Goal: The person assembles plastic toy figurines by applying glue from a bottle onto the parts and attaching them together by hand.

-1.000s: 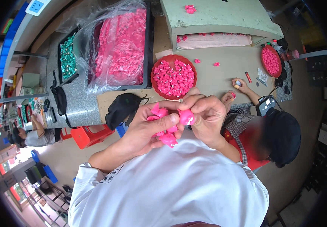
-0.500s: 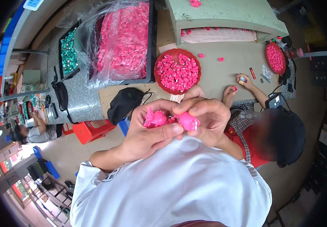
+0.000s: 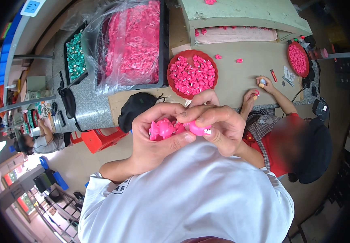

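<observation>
In front of my chest both hands hold small, shiny pink plastic figures. My left hand (image 3: 154, 139) curls around a few of them, and one pink figure (image 3: 163, 128) with a round body shows between its thumb and fingers. Thumb and fingertips of my right hand (image 3: 225, 125) pinch another pink figure (image 3: 198, 128), which has a small white spot at its end. The two hands nearly touch, and my left thumb points at the right-hand figure. Fingers partly hide the pieces lying between the hands.
Beyond my hands stands a red scalloped bowl (image 3: 190, 54) of pink figures. Left of it, a black crate (image 3: 163, 48) holds many more under clear plastic; a tray of green pieces (image 3: 75, 56) lies farther left. A co-worker (image 3: 312, 150) sits at right. A black bag (image 3: 136, 110) lies near my left hand.
The pink figure in my right hand has turned and shifted slightly left, deeper into the fingers. The left-hand figure has also turned. The view has shifted a little.
</observation>
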{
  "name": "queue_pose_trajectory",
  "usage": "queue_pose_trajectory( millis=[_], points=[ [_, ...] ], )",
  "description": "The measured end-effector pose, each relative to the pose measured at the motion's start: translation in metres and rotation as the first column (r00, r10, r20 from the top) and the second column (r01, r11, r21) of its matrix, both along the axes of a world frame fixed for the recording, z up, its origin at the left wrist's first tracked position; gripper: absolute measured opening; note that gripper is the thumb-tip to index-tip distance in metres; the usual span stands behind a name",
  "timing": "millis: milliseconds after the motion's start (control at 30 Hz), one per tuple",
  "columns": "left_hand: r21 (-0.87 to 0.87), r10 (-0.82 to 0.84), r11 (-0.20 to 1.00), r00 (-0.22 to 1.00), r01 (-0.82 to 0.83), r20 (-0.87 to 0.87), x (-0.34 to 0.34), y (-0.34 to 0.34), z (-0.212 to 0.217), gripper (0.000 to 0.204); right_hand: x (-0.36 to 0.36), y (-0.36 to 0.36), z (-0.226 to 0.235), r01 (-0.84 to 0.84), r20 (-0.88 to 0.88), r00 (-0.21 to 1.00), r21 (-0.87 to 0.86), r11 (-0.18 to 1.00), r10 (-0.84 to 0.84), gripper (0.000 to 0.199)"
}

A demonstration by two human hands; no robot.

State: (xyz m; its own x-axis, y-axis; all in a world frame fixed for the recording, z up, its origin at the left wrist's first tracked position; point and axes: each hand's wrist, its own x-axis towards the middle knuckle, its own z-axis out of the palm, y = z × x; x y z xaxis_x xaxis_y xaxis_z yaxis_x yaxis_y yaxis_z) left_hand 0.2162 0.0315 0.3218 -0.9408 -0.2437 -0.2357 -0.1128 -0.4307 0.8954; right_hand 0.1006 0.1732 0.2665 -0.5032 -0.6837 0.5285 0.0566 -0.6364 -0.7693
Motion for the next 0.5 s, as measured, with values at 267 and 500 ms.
queue_pose_trajectory(
  millis=[267, 500],
  points=[
    [-0.112, -0.006, 0.994, 0.998, -0.001, -0.064, -0.003, 0.0003, -0.0016, 0.037, -0.0014, 0.0015, -0.0023, 0.023, -0.01, 1.0, 0.037, 0.999, -0.023, 0.022],
    [-0.034, -0.013, 0.999, 1.0, 0.013, -0.001, -0.0046, 0.0013, -0.0013, 0.036, -0.0046, 0.0046, -0.0047, -0.005, -0.011, 1.0, 0.062, 0.998, 0.006, 0.023]
  ],
)
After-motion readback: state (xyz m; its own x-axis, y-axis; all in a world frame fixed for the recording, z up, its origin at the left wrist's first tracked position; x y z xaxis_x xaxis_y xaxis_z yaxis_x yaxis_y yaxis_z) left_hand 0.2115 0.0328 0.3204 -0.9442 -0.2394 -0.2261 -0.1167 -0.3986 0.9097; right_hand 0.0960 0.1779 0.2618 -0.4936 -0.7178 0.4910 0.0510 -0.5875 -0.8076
